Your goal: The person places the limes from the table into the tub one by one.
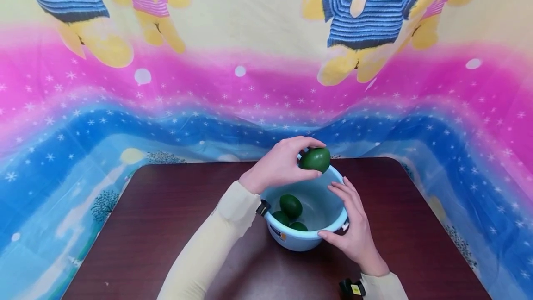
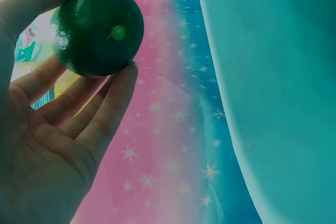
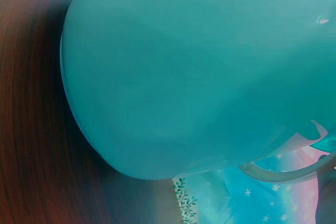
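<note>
A glossy dark-green avocado (image 1: 315, 160) is held in my left hand (image 1: 281, 163), above the far side of a light-blue bucket (image 1: 293, 243). In the left wrist view the thumb and fingertips pinch the avocado (image 2: 100, 30), with its pale green stem end showing. Several more avocados, such as this one (image 1: 291, 206), lie at the bottom of the bucket, toward its left side. My right hand (image 1: 354, 226) grips the bucket's right rim, thumb at the near edge and fingers over the farther part. The bucket's side wall (image 3: 184, 77) fills most of the right wrist view.
The bucket stands on a dark brown wooden table (image 1: 179, 226). A printed cloth (image 1: 250, 82) with bears and snowflakes hangs behind and around the table. The bucket's pale handle (image 3: 283, 174) shows at the lower right of the right wrist view.
</note>
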The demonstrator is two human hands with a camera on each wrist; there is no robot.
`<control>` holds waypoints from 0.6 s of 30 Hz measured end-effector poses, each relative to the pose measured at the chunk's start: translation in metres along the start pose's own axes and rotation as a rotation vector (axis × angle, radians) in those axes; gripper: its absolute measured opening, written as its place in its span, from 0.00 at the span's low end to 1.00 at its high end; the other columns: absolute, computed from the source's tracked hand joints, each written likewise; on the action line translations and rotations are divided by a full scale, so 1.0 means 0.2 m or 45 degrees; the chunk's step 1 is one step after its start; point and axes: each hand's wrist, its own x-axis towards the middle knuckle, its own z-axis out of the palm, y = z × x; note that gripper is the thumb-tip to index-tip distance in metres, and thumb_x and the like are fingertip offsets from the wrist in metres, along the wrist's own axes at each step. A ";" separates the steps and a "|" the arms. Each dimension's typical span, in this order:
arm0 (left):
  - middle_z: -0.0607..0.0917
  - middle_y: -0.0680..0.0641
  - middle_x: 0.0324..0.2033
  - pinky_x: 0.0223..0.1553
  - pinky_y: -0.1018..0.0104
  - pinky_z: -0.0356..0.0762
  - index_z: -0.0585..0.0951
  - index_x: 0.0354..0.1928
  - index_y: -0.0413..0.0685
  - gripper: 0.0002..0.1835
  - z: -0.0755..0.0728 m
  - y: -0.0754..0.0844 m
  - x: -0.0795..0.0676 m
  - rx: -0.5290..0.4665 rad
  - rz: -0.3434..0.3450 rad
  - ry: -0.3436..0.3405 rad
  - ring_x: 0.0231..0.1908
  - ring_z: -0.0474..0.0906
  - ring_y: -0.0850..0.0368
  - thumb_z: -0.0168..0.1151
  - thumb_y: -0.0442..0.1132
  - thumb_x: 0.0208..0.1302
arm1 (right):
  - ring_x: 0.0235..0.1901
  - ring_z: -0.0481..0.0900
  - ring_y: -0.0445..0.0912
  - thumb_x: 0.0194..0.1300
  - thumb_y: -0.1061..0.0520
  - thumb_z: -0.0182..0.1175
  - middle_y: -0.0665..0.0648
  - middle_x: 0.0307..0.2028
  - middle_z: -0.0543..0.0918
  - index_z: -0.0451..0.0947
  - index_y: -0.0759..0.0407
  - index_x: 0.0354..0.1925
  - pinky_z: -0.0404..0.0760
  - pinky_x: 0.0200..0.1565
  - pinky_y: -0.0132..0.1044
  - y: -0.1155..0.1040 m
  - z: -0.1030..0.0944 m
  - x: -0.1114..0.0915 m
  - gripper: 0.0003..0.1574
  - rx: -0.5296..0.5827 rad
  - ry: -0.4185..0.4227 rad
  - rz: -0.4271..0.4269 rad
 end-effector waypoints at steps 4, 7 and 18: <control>0.80 0.55 0.52 0.40 0.75 0.80 0.78 0.64 0.53 0.34 0.01 0.01 0.03 0.055 -0.084 -0.102 0.48 0.76 0.64 0.78 0.47 0.55 | 0.76 0.48 0.55 0.39 0.52 0.83 0.53 0.73 0.65 0.68 0.50 0.73 0.70 0.62 0.54 0.00 0.00 0.00 0.63 -0.005 -0.001 -0.004; 0.81 0.54 0.50 0.37 0.74 0.80 0.78 0.64 0.52 0.35 0.01 0.01 0.05 0.094 -0.185 -0.230 0.46 0.77 0.63 0.79 0.47 0.54 | 0.76 0.48 0.55 0.40 0.52 0.83 0.53 0.73 0.65 0.68 0.50 0.74 0.67 0.64 0.43 0.00 0.00 0.00 0.63 -0.001 -0.003 -0.002; 0.82 0.55 0.43 0.35 0.71 0.79 0.80 0.61 0.50 0.33 0.08 0.03 0.05 0.254 -0.365 -0.518 0.39 0.78 0.63 0.78 0.53 0.55 | 0.76 0.47 0.55 0.40 0.52 0.84 0.54 0.73 0.65 0.67 0.50 0.74 0.68 0.63 0.48 0.00 0.00 0.00 0.63 0.006 0.004 0.001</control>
